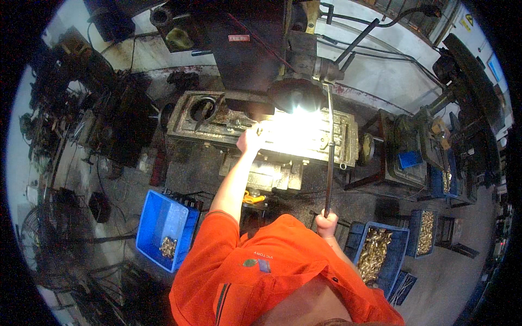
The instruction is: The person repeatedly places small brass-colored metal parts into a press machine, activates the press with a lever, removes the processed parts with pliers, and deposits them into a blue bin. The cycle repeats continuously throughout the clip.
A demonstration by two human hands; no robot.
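Note:
My left hand (249, 139) reaches over the front edge of a long metal machine table (182, 122). Its fingers are closed beneath the dark machine head (247, 60); glare and the small size hide what they pinch. At my right side, my right hand (326, 224) wraps round the lower end of a long dark lever (330, 174). The lever rises past the table's front edge toward the machine. A bright work lamp (307, 106) washes out the middle of the table.
A blue bin (142, 231) at left holds a few brass-coloured parts (168, 247). On the right, two blue bins (401, 255) (414, 218) hold many brass-coloured parts. A yellow-orange object (253, 199) lies below the table. Another machine bench (386, 146) stands at right, dark machinery (117, 122) at left.

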